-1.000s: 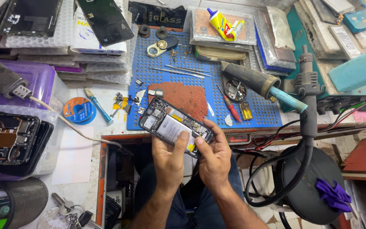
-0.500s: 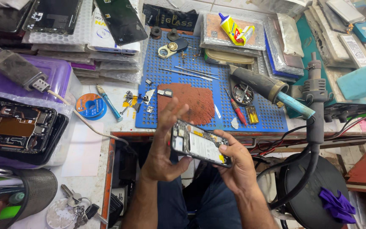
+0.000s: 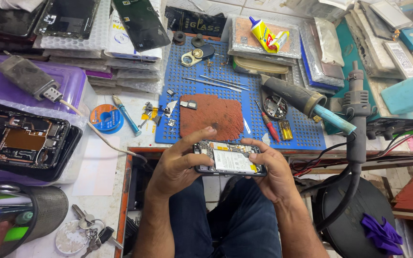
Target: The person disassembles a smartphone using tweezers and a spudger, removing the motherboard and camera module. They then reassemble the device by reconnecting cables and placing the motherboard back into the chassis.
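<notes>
both hands hold an opened phone (image 3: 229,158) level above the lap, just in front of the bench edge: the left hand (image 3: 180,165) wraps its left end, fingers curled over the top edge, and the right hand (image 3: 273,167) closes on the right end, thumb on the exposed inside near the white battery. at lower left a dark mesh cup (image 3: 29,212) holds pens and tools, with a bunch of keys (image 3: 89,229) lying beside it. to the left, another opened phone (image 3: 22,143) lies in a clear tray. beyond the hands, a blue perforated mat (image 3: 235,95) carries a rust-coloured pad (image 3: 211,116), tweezers and a red screwdriver (image 3: 267,123). a small round dish (image 3: 276,106) on the mat holds tiny parts. farther back, stacked packets and a yellow glue tube (image 3: 264,33) line the bench.
</notes>
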